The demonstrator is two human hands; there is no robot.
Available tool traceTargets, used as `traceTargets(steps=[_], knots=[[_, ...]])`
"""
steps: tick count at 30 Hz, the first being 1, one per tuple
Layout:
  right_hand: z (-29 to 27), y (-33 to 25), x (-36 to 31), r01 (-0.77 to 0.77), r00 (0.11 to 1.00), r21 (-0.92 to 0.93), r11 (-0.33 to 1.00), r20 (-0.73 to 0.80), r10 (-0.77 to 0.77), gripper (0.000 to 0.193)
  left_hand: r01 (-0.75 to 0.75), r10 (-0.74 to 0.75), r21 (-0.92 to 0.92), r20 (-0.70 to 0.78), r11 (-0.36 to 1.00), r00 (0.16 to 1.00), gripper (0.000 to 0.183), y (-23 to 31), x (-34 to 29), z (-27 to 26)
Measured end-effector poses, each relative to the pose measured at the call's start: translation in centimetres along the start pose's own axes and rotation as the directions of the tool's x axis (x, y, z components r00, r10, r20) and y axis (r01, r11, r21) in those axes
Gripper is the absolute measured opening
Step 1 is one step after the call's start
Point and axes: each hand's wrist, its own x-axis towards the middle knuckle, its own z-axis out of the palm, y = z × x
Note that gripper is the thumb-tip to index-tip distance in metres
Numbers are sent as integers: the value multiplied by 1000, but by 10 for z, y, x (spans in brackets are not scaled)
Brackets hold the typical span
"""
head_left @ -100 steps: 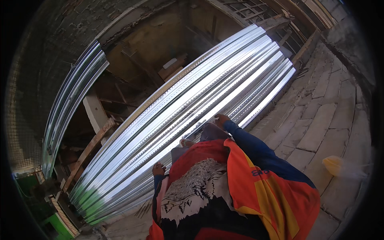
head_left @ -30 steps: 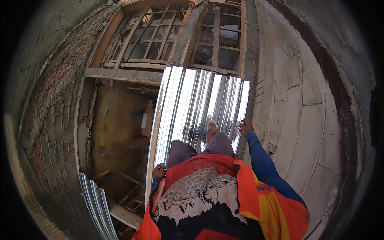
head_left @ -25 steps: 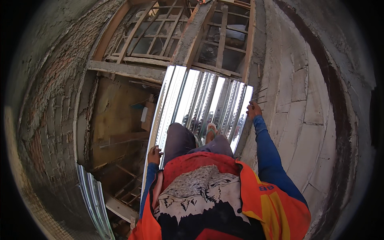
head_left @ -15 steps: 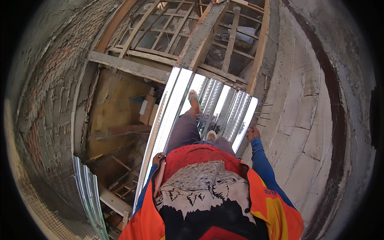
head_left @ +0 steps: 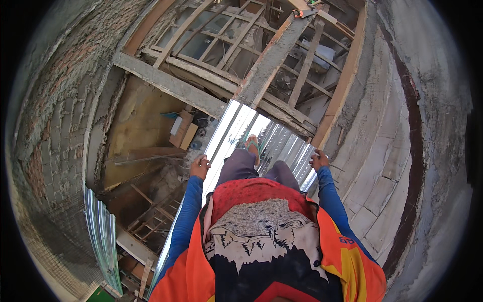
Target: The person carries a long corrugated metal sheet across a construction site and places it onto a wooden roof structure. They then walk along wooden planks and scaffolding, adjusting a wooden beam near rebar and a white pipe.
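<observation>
Shiny corrugated metal decking (head_left: 236,121) bridges the opening under me, and I stand on it. One foot in a green-strapped flip-flop (head_left: 253,145) shows on the sheet; my other foot is hidden. At the sheet's left edge my left hand (head_left: 199,166) hangs with loosely bent fingers, nothing visible in it. By the right edge hovers my right hand (head_left: 318,160), its fingers bent and slightly apart, also without a visible object. Whether either hand touches the metal is unclear.
Deep openings lie left and ahead, crossed by concrete beams (head_left: 171,83) and wooden battens (head_left: 221,34). Another corrugated sheet (head_left: 102,236) leans at lower left. A brick wall (head_left: 53,126) rises left; pale slabs (head_left: 370,201) lie right. An orange-handled tool (head_left: 304,13) rests on the far beam.
Both my hands have risen and spread outward from my sides. The foot positions have changed on the metal, and the view has shifted, with the far beams lower and further right.
</observation>
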Motion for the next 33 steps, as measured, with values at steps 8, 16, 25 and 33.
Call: traceTargets(steps=[8, 16, 25, 33], knots=[[36, -225, 25, 310, 950, -52, 949, 46, -308, 40, -44, -19, -260, -237, 965, 971, 29, 48, 37, -66], [84, -124, 91, 263, 951, -439, 859, 269, -154, 40, 243, -365, -353, -336, 903, 868, 33, -109, -49, -57], [112, -194, 93, 478, 873, -501, 722, 361, -327, 37, 284, -220, 296, -230, 912, 948, 32, -191, -88, 8], [127, -239, 77, 347, 915, -333, 877, 327, -237, 34, 150, -324, -497, -286, 855, 902, 33, -75, -29, -14]])
